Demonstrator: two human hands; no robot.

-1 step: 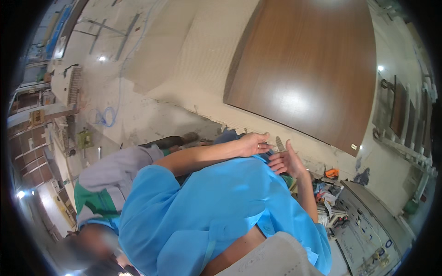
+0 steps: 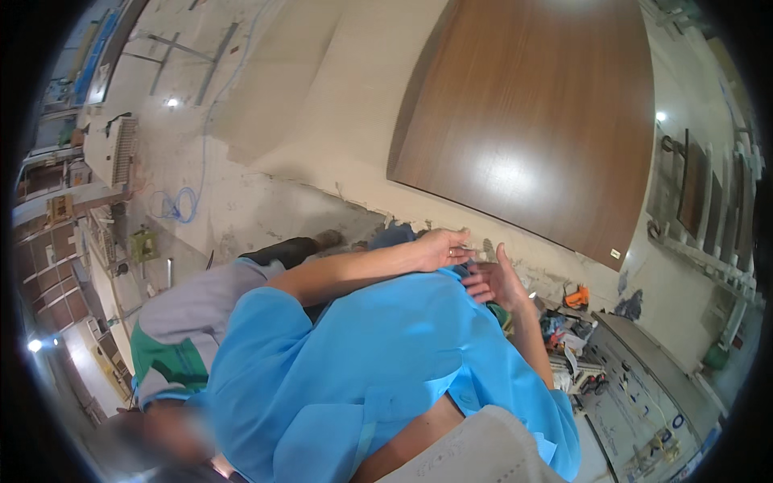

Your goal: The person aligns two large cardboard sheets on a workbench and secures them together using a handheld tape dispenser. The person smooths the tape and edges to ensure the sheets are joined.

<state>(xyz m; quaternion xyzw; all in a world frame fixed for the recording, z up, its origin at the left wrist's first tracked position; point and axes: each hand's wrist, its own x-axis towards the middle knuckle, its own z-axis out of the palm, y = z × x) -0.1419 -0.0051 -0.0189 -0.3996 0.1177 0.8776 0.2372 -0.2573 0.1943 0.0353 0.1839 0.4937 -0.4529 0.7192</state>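
Note:
My left hand (image 2: 440, 249) is in front of my blue shirt, palm turned inward, with a ring on one finger. Its fingers are stretched and loosely bent, and nothing is in them. Close by on the right, my right hand (image 2: 501, 282) faces it with the thumb up and the fingers spread, slightly smeared by motion; it holds nothing either. The two hands are a small gap apart. Beyond them lies a large brown wood-grain panel (image 2: 531, 121) with a small pale label at its near right corner. Neither hand touches the panel.
A person in grey and green clothing (image 2: 185, 326) is close on my left. Right of me are a grey metal cabinet (image 2: 636, 386), an orange tool (image 2: 576, 296) and assorted clutter. A rack with panels (image 2: 708, 201) stands far right. A blue hose (image 2: 187, 205) coils on the floor.
The view has shifted slightly. My hands keep nearly the same pose, with the right fingers moving a little. The person on my left has shifted slightly.

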